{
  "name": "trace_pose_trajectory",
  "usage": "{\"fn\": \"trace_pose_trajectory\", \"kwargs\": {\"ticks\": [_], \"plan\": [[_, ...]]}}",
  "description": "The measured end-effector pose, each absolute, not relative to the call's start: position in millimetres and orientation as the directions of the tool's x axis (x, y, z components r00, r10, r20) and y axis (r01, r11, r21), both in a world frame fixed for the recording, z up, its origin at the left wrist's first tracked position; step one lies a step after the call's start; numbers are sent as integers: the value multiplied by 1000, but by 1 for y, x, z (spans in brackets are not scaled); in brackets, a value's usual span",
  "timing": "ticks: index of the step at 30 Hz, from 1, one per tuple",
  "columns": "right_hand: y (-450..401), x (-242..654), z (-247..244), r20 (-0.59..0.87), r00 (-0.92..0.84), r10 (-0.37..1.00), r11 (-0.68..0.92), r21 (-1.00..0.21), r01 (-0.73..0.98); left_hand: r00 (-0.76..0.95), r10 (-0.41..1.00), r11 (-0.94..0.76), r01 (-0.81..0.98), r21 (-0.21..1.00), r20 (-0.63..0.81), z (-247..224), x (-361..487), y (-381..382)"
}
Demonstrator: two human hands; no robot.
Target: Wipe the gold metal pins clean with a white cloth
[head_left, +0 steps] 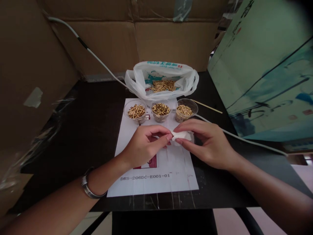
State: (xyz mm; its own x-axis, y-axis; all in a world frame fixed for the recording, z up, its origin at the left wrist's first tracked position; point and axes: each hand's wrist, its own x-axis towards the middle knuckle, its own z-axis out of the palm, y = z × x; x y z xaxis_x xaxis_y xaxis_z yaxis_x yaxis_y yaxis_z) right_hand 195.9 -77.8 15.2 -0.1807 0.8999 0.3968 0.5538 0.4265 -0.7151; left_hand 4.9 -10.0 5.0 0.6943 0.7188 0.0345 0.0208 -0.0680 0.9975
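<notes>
Dark tabletop (90,104), boxed in by brown cardboard (171,45) on the far side & left, w/ a pale green printed panel (264,81) on the right. White tissue (184,134) is up over the middle of the table, btwn the two hands. R hand (211,143) grips it, thumb below & fingers above. L hand (148,142) has thumb & index pinched on a tiny piece (172,133) at the tissue's left end — too small & blurred to ID.

Under the hands: a white sheet (146,187) w/ a printed code along its near edge. Just beyond, three clear cups in a row — left cup (125,110), middle cup (161,119), right cup (195,107) — each well filled w/ brass-coloured pins. Far side of those, a white plastic bag (137,86) stands open, loose pins (164,86) inside. Thin stick (206,106) lies right of the right cup; white cable (100,62) runs behind the cups.

Risks, my read: the piece is tiny, so a loose pinch or slick tissue could drop it. R fingers are close to the right cup; a careless knuckle could tip it & mix contents. A tug on the cable might also nudge cups.
</notes>
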Motion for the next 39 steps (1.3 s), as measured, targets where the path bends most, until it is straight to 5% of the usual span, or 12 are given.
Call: {"fn": "trace_pose_trajectory", "kwargs": {"ticks": [14, 25, 39], "plan": [[-78, 196, 13, 483, -229, 845, 509, -597, 620, 718, 696, -107, 87, 990, 13, 3, 6, -10], [-75, 199, 10, 473, -223, 852, 488, -565, 666, 645, 739, -431, 231, 872, 195, 2, 5, -12], [-74, 200, 10, 475, -240, 847, 508, -587, 631, 714, 680, -418, 191, 888, 167, 2, 2, -9]]}}
